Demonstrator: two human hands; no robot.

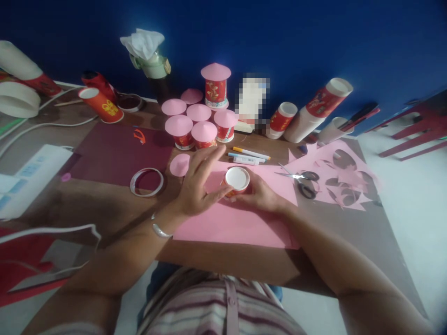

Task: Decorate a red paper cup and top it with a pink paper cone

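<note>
Beyond the striped shirt, right fingers grip a round paper cup while left fingers spread.

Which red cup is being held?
The red cup over the pink sheet, its round white end facing up. The right hand grips only it; the pink-hatted cups stand behind.

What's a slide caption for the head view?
Right hand holds a red cup, left hand alongside, pink-roofed cups behind.
</note>
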